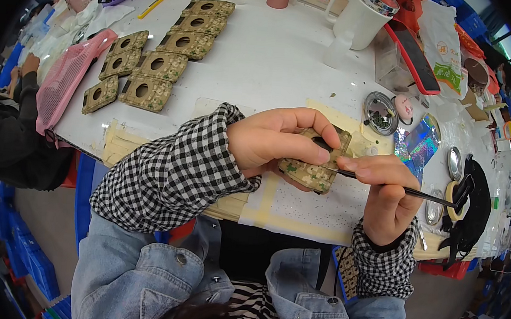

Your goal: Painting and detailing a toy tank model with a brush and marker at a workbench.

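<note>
My left hand [278, 138] is closed round a small camouflage-patterned piece [310, 175], a flat block with a round dark hole partly covered by my fingers. In my right hand [387, 186] a slim black tool with a fine tip, like tweezers [431, 198], is pinched between thumb and fingers. Its tip meets the right edge of the camouflage piece, beside my left thumb. What the tip grips, if anything, is too small to see. Under both hands lies a white sheet [287, 214] with small dark specks and yellow tape.
Several matching camouflage pieces [143, 92] stand in rows at the left, beside a pink mesh basket [71, 79]. To the right are a round dish of dark bits [381, 113], shiny foil packets [421, 140] and a red-edged phone [413, 58]. A white mug [358, 23] stands behind.
</note>
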Available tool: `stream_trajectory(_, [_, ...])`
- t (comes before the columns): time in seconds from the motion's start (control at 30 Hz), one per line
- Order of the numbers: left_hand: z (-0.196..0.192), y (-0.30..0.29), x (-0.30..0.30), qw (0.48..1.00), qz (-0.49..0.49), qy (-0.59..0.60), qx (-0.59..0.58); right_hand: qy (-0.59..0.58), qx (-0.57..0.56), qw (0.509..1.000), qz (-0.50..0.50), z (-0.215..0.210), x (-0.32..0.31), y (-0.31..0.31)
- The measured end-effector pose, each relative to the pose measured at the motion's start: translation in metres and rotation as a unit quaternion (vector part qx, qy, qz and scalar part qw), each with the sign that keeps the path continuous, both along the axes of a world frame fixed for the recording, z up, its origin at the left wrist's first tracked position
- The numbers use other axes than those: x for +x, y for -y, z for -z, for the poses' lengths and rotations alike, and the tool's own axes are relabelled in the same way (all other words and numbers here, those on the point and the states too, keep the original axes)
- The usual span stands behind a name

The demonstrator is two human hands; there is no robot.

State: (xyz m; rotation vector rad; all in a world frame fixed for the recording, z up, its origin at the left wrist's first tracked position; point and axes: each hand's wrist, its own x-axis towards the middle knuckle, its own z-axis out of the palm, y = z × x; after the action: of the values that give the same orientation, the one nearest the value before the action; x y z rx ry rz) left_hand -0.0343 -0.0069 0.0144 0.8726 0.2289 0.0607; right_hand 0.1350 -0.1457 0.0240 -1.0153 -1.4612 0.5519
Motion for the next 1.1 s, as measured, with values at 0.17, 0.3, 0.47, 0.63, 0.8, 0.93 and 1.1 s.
stream_trajectory(0.17, [-0.002, 0.0, 0.0, 1.0, 0.0, -0.003, 0.001, 0.002, 0.0, 1.0, 0.0, 0.0, 0.0, 0.0])
stream_trajectory(0.3, [-0.003, 0.001, -0.001, 1.0, -0.003, -0.008, 0.003, 0.002, 0.0, 1.0, 0.001, 0.001, 0.0, 0.0])
stream_trajectory(0.47, [-0.001, 0.001, -0.001, 1.0, -0.004, -0.002, 0.004, 0.004, -0.002, 1.0, 0.003, 0.001, 0.0, 0.0])
stream_trajectory(0.63, [0.0, 0.0, 0.0, 1.0, 0.001, 0.001, -0.003, 0.006, -0.004, 1.0, 0.003, 0.001, 0.0, 0.0])
stream_trajectory(0.8, [0.001, 0.0, 0.0, 1.0, 0.0, 0.001, 0.005, 0.005, -0.004, 1.0, 0.008, 0.001, 0.0, 0.0])
stream_trajectory(0.93, [0.0, -0.001, 0.0, 1.0, 0.004, -0.001, 0.006, 0.004, 0.004, 1.0, 0.016, 0.002, 0.001, 0.0])
stream_trajectory(1.1, [-0.01, -0.002, 0.0, 0.999, -0.042, -0.03, -0.003, -0.004, 0.033, 0.996, 0.081, 0.006, 0.007, 0.005])
